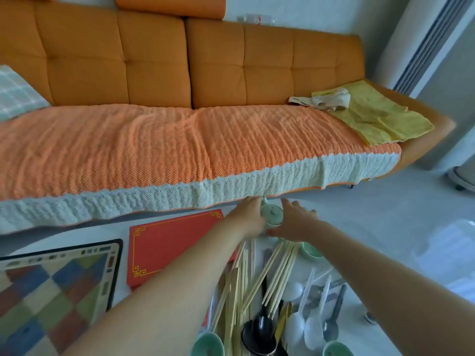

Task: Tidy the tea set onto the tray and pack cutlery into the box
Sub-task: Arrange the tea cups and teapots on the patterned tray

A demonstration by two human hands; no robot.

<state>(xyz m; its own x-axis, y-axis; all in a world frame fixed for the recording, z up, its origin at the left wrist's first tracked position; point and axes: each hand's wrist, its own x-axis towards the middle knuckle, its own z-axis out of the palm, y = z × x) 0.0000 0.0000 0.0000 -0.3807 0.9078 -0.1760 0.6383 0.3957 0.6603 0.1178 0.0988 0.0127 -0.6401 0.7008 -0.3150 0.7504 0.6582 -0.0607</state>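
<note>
While left hand [250, 218], right hand [295, 223] flank one teapot [272, 214] | green cups [208, 343] [310, 249] [336, 350]: three

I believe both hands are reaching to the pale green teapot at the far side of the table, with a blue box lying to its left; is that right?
Not quite: the box is red with gold corner trim, not blue, as the head view shows. The rest holds: the left hand and right hand flank the pale green teapot, box to its left.
</note>
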